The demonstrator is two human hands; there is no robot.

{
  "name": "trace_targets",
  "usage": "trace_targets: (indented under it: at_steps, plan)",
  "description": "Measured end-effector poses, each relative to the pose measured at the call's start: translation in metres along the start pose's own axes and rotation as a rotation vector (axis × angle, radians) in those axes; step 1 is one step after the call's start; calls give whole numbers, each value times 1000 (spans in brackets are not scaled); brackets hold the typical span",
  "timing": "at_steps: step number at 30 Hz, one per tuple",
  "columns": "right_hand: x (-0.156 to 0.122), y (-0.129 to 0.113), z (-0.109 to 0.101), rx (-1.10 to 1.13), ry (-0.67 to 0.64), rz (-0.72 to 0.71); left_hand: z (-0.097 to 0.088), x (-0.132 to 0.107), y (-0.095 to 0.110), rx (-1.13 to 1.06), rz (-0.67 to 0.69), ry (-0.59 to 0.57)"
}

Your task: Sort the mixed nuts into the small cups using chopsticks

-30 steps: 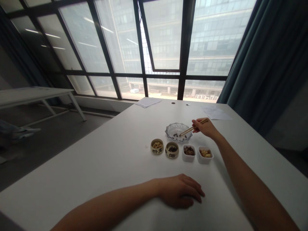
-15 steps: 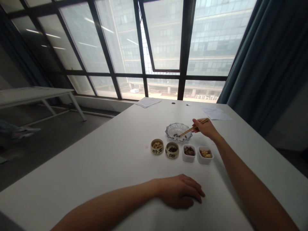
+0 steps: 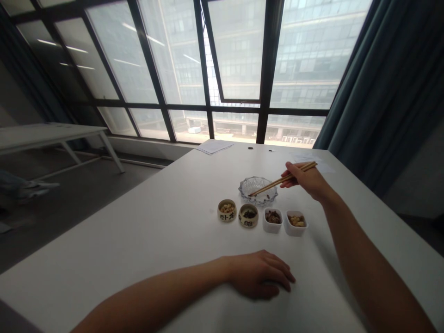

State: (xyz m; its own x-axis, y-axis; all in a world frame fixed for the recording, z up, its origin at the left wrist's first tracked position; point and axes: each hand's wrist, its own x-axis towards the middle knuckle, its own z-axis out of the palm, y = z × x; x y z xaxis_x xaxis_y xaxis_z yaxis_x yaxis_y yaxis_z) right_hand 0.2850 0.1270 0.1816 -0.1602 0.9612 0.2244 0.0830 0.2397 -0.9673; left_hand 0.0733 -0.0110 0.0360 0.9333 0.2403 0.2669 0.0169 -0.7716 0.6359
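My right hand (image 3: 305, 179) grips a pair of wooden chopsticks (image 3: 282, 179), whose tips reach over the clear glass bowl (image 3: 258, 185) with a scalloped rim. A few small dark bits lie in the bowl; whether the tips pinch one is too small to tell. In front of it stand two round cream dishes with dark characters: the left dish (image 3: 226, 216) holds pale yellowish pieces, the right dish (image 3: 248, 222) dark ones. Beside them, one white square cup (image 3: 272, 226) has brown strips and another white cup (image 3: 296, 230) tan chunks. My left hand (image 3: 260, 275) lies flat, holding nothing.
Papers lie on the white table (image 3: 156, 236) at its far left corner (image 3: 214, 147) and far right. Two small dark spots are near the far edge. A second table (image 3: 52, 134) stands to the left, windows ahead, a blue curtain (image 3: 374, 92) at right.
My right hand has moved right and slightly up with the chopsticks, whose tips have shifted left in the bowl. The dark bits near the tips are less visible. My left hand has stayed put.
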Motion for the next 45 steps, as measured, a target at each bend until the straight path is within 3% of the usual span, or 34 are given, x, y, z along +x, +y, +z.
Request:
trace_targets:
  at_steps: [6,11,15,21,27,32,39,45]
  plan:
    - [-9,-2,8,-89,-186,21,0,-1,-1,-9,-14,-6]
    - [-7,1,2,-125,-256,14,1,-1,-2,-19,-25,-12]
    - [-5,0,-7,-106,-195,-8,1,-1,-2,-27,-18,-3]
    - [10,19,-12,-147,59,37,0,-1,-2,-11,-8,-4]
    - [25,53,-3,-203,89,51,1,-1,-3,-14,-7,-6]
    - [26,60,2,-235,103,29,1,-2,-3,0,2,2]
    - [23,49,5,-242,191,23,1,-1,-3,24,35,7]
    - [3,0,-9,-138,211,44,0,-1,-1,33,23,9]
